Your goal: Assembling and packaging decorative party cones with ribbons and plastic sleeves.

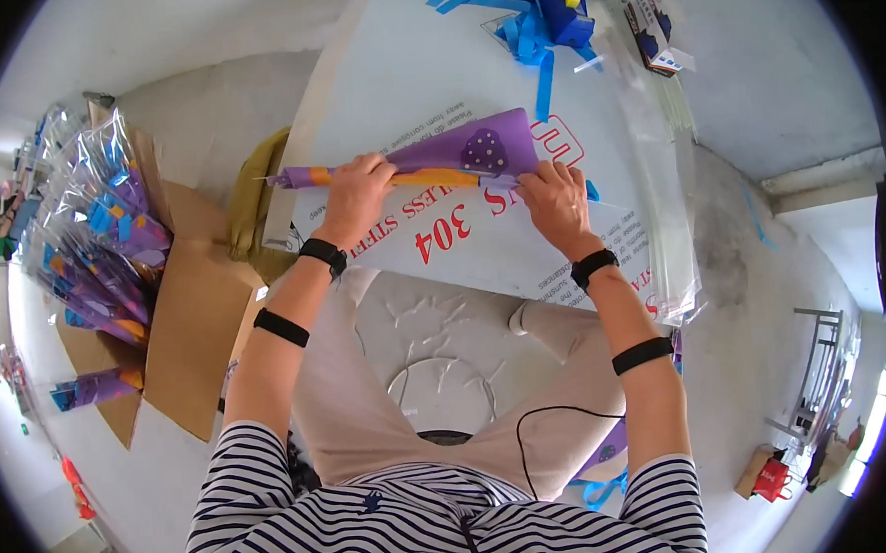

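Pinching purple-and-orange rolled cone point(432, 153) in fingers of left hand point(358, 191) and right hand point(559, 204), long axis crosswise, narrow end left.

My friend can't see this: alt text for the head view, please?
A person's left hand and right hand hold a purple-orange wrap over a white surface. Blue ribbons lie at its far end; clear-wrapped bundles fill a cardboard box leftward.

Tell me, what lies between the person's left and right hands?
In the head view, a purple wrap with an orange strip stretches between the left hand and the right hand.
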`<action>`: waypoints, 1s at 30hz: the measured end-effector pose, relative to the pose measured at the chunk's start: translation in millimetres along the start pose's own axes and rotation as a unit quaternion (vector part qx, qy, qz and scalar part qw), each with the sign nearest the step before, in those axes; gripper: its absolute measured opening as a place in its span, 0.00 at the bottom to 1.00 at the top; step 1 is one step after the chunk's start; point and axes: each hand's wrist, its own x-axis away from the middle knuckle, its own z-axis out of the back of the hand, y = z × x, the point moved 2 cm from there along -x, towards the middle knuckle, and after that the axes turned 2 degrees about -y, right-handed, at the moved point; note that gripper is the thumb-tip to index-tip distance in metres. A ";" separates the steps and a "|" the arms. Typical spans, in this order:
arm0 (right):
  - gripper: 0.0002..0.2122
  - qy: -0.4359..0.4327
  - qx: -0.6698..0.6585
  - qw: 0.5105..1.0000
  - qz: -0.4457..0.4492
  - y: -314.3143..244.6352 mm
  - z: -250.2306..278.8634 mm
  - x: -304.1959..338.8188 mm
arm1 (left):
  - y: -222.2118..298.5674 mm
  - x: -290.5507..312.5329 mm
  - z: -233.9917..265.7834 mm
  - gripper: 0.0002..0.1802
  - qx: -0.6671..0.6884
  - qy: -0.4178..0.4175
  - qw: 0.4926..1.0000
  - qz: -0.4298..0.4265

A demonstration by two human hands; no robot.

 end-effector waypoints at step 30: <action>0.29 0.006 0.110 0.992 -0.053 -40.3 -32.9 -29.4 | -25.5 -64.6 1.7 0.09 -0.012 -0.177 0.968 0.177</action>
